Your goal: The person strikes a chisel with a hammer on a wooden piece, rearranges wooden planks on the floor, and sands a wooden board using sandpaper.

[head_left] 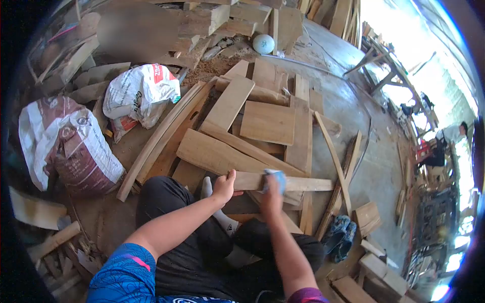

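Observation:
My left hand [223,188] grips the left end of a narrow wooden strip [308,184], which lies crosswise above my legs. My right hand [272,198], blurred by motion, is closed on a light blue pad or cloth [275,177] pressed against the strip's middle. Just beyond the strip lies a wide plank [217,153]. A square board [268,122] rests on the pile behind it.
Two printed sacks [76,146] stand at the left. A white ball [263,44] sits at the back. Dark slippers [339,237] and long thin sticks [333,156] lie at the right. A person [447,144] is at the far right.

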### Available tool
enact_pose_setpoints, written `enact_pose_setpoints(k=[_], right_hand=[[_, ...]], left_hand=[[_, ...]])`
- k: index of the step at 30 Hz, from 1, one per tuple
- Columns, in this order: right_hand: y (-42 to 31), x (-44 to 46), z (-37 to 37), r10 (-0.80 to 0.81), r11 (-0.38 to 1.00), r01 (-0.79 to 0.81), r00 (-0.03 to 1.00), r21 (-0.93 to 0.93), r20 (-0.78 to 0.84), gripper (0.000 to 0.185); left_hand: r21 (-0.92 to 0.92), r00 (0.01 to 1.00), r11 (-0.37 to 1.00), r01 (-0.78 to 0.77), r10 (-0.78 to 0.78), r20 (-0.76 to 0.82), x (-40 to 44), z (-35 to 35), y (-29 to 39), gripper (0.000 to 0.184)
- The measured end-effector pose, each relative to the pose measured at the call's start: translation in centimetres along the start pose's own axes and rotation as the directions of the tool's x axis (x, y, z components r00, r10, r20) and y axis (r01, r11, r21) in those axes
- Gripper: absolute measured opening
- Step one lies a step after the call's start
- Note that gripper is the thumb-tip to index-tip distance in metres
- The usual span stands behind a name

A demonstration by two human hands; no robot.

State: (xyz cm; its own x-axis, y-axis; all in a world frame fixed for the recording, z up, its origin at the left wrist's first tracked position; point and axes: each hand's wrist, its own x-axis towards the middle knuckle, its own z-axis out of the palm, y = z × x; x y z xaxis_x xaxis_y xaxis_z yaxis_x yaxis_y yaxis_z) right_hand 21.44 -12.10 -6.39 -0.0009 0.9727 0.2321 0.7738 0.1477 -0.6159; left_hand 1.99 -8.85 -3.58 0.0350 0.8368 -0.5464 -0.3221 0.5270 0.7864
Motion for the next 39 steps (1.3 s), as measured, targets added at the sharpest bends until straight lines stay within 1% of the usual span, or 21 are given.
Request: enact_pose_setpoints(k=[2,4,5,7,8,9,12,13,15,18,21,22,26,28,31,32,34,35,36,38,39], right_hand=[[-2.4,-1.1,3.2,-0.324,0.942,0.33,0.941,-0.053,0.101,0.07],[-6.4,-1.6,1.8,-0.396,0.914,0.405,0.889,0.009,0.231,0.069],[-5.7,-1.7,1.6,-0.417,0.908,0.412,0.875,0.075,0.246,0.069],[-1.1,-0.6,0.5,-0.464,0.857,0.504,0.845,-0.108,0.267,0.066],[-0.8,-0.3,-1.3,-0.272,0.941,0.304,0.94,-0.146,0.205,0.059],[1.8,0.5,-1.8,-0.035,0.995,0.05,0.984,-0.082,0.176,0.055],[4.8,1.6,-2.9,0.078,0.942,-0.045,0.993,-0.333,0.085,0.053],[0.0,2.0,-4.3,0.227,0.962,-0.183,0.949,-0.204,0.22,0.05],[-0.9,-0.3,-1.3,-0.203,0.965,0.236,0.949,-0.117,0.242,0.051],[-5.2,-1.2,-1.4,-0.475,0.849,0.526,0.725,0.045,0.499,0.065],[-2.8,0.4,-1.8,-0.405,0.881,0.467,0.825,-0.071,0.394,0.064],[-2.3,1.1,-1.8,-0.324,0.935,0.351,0.902,-0.049,0.284,0.063],[-1.8,1.0,-1.3,-0.116,0.974,0.144,0.98,-0.176,0.165,0.06],[-3.5,-0.5,0.6,-0.337,0.932,0.358,0.915,-0.058,0.22,0.062],[-6.8,-0.4,-1.1,-0.461,0.865,0.5,0.821,-0.035,0.337,0.053],[-4.7,0.1,-0.9,-0.457,0.87,0.488,0.852,-0.07,0.256,0.051],[-2.1,1.3,-2.3,-0.112,0.982,0.131,0.983,-0.133,0.145,0.041],[-0.3,2.0,-3.6,-0.011,0.989,0.038,0.983,-0.145,0.182,0.041],[0.7,2.3,-4.7,0.149,0.98,-0.123,0.973,-0.155,0.175,0.038],[3.4,2.1,-3.3,-0.001,0.99,-0.016,0.992,-0.14,-0.124,0.038],[3.4,1.4,-2.8,0.056,0.997,-0.058,0.998,-0.058,-0.037,0.039]], left_hand=[[0.508,0.991,0.857,-0.085,0.127,-0.048,1.7,-1.1,-1.7,0.066],[0.346,0.975,0.926,-0.149,0.195,-0.103,0.7,-0.7,-2.1,0.071],[0.35,0.999,0.937,-0.01,0.022,-0.031,0.5,-1.2,-1.3,0.064],[0.315,0.998,0.949,-0.017,0.034,-0.049,-1.7,-0.6,0.5,0.064],[0.012,0.988,0.991,0.135,-0.135,0.079,-0.7,-0.8,-0.1,0.061],[0.011,0.988,0.991,0.135,-0.135,0.079,-0.5,-1.1,-0.1,0.061],[0.008,0.978,0.988,0.156,-0.156,0.138,0.0,-0.5,0.0,0.062],[0.012,0.982,0.989,0.148,-0.148,0.114,-0.1,-0.4,0.1,0.061],[0.043,0.988,0.99,0.131,-0.134,0.071,-0.8,-0.2,0.4,0.065],[0.323,0.998,0.946,0.038,-0.018,-0.064,1.8,-1.0,-2.3,0.071],[0.446,0.99,0.891,-0.084,0.127,-0.067,0.9,-1.1,-1.9,0.074],[0.373,0.997,0.925,0.074,-0.072,-0.02,-1.6,-0.4,1.7,0.07],[0.158,0.986,0.976,0.15,-0.16,0.055,-1.0,-0.1,1.1,0.064],[0.481,0.962,0.847,-0.227,0.273,-0.027,1.2,-0.8,-1.8,0.065],[0.495,0.96,0.837,-0.235,0.279,-0.017,2.8,-1.7,-3.7,0.066],[0.664,0.929,0.697,-0.27,0.37,-0.01,1.8,-1.4,-2.6,0.059],[0.636,0.986,0.76,-0.132,0.167,0.005,-1.4,0.0,1.1,0.047],[0.325,0.996,0.944,-0.06,0.035,0.08,-0.3,-0.4,0.1,0.035],[0.338,0.996,0.939,-0.058,0.03,0.087,-0.4,-0.5,0.2,0.035],[0.356,0.988,0.932,-0.071,0.016,0.155,-0.7,-0.4,0.9,0.034],[0.354,0.988,0.933,-0.066,0.011,0.154,-0.7,-0.5,1.2,0.033]])
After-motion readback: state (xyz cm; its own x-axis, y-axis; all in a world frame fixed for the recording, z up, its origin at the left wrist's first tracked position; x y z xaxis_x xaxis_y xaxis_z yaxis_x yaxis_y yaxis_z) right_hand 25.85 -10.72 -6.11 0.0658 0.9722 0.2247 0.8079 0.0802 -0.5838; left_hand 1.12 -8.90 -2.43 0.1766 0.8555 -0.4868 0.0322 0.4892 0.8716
